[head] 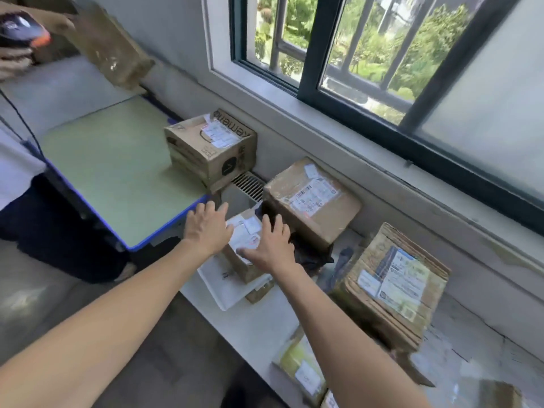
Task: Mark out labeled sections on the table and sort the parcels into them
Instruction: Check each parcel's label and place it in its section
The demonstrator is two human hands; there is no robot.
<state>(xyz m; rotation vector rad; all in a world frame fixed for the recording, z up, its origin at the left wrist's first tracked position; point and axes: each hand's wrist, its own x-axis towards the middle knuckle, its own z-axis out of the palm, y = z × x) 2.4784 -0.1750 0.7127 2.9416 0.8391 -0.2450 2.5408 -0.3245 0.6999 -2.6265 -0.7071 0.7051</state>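
Both forearms reach out from the bottom of the view, and the left hand (208,228) and right hand (270,244) hover with fingers spread wide over a small brown box (245,245), holding nothing; whether the palms already touch its white label I cannot tell. Nearest on the right, a yellow padded parcel (300,369) lies at the front edge of the low white ledge (259,316), and a corrugated box (394,285) with a large label stands further back on it. The small box rests partly on a flat white mailer (226,285) that overhangs the ledge's front edge, so a good pick-up, as I judge it, means closing the hands on the box's two opposite sides and lifting straight up, lest the mailer be dragged off. A dark crumpled bag (309,254) lies just right of it, and a bigger taped box (312,201) stands close behind, leaving little room for the right fingers. To the left the green table (112,169), rimmed in blue, is mostly bare, with one printed carton (210,148) at its far corner near the wall; no marked sections show on it. Another person (17,172) stands at its far-left side with a scanner (23,29) and a blurred brown parcel (109,51).
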